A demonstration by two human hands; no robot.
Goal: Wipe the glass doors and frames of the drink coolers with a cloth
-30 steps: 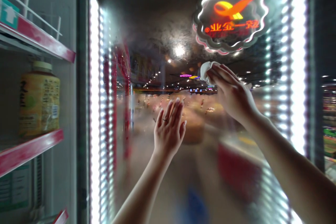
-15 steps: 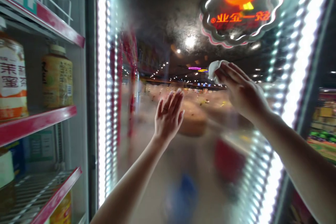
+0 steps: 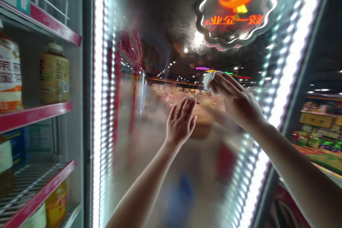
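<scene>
Before me is the glass of a lit fridge door (image 3: 165,171), fogged in patches. My right hand (image 3: 237,99) holds a crumpled white cloth (image 3: 210,80) under its fingers, against or close to the glass below the logo sign. Most of the cloth is hidden behind the fingers. To the left and a little lower, my left hand (image 3: 181,119) is raised with its palm toward the glass and fingers stretched out, a ring on one of them. It holds nothing. Whether its palm touches the glass I cannot tell.
Bright LED strips (image 3: 98,78) run down both door edges. A glowing scalloped logo sign (image 3: 236,9) sits high on the door. On the left, fridge shelves (image 3: 37,115) with red edges carry a yellow bottle (image 3: 55,73) and other drinks. Store goods (image 3: 317,124) show beyond the door's right edge.
My right hand and the cloth have moved slightly down and left in view. My left hand appears a little further right and lower. The door and shelves have shifted left in the picture.
</scene>
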